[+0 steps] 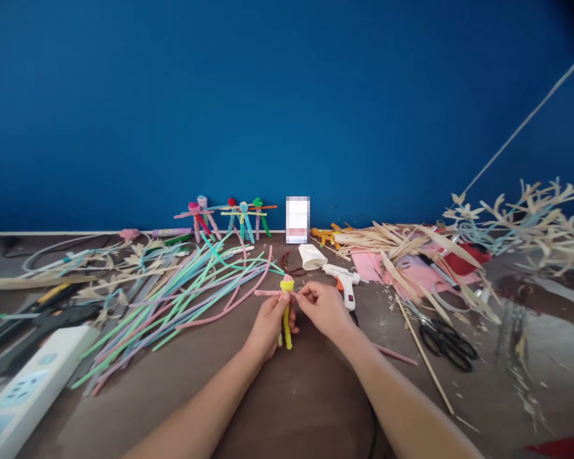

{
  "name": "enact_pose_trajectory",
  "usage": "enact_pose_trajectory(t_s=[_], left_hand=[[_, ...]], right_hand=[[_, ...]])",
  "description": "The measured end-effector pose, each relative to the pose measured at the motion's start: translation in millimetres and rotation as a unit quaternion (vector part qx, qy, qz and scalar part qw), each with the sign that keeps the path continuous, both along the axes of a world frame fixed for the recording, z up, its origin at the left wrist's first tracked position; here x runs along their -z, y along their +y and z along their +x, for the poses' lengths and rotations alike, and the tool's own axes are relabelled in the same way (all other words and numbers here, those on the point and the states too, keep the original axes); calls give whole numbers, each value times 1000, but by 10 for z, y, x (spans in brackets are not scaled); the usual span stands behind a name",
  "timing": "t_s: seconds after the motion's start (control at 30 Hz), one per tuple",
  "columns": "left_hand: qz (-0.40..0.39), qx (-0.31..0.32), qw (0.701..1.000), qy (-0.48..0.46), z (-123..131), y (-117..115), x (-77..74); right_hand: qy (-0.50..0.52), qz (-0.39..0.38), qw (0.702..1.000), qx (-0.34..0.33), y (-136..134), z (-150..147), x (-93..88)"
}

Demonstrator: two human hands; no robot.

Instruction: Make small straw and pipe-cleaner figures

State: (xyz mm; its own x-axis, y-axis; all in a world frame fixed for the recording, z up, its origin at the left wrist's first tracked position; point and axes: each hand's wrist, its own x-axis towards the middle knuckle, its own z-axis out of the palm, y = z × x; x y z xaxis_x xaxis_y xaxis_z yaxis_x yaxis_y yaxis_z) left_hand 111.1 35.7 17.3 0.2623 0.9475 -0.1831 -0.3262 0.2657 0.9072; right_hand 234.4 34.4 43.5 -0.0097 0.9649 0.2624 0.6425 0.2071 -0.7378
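Note:
Between my hands is a small pipe-cleaner figure (287, 287) with a yellow body, yellow legs and pink arms stretched out sideways. My left hand (272, 324) is closed around its body and legs, keeping it upright. On the other side, my right hand (326, 308) pinches the end of the pink arm with thumb and forefinger. Several finished-looking pipe-cleaner figures (243, 220) in mixed colours lean against the blue wall. A heap of loose pastel pipe cleaners (186, 299) lies left of my hands.
A white glue gun (345, 280) lies just beyond my right hand, its cord running forward. Black-handled scissors (447, 341) and dry straw-like strips (392, 245) are on the right. At the left stands a white power strip (33, 389). A pixelated white card (297, 220) stands by the wall.

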Motion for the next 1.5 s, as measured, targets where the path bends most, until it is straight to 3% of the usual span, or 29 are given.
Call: enact_pose_trajectory(t_s=[0.53, 1.1, 1.37, 1.5], left_hand=[[14, -23, 999, 20, 18, -31, 12], [24, -39, 999, 2, 8, -43, -26], [5, -57, 998, -19, 15, -34, -22], [13, -37, 999, -9, 16, -60, -28]], right_hand=[[-85, -15, 996, 28, -83, -46, -127], [-55, -6, 998, 31, -132, -93, -57], [-62, 16, 998, 28, -190, -131, -109], [-61, 16, 998, 32, -193, -131, -105]])
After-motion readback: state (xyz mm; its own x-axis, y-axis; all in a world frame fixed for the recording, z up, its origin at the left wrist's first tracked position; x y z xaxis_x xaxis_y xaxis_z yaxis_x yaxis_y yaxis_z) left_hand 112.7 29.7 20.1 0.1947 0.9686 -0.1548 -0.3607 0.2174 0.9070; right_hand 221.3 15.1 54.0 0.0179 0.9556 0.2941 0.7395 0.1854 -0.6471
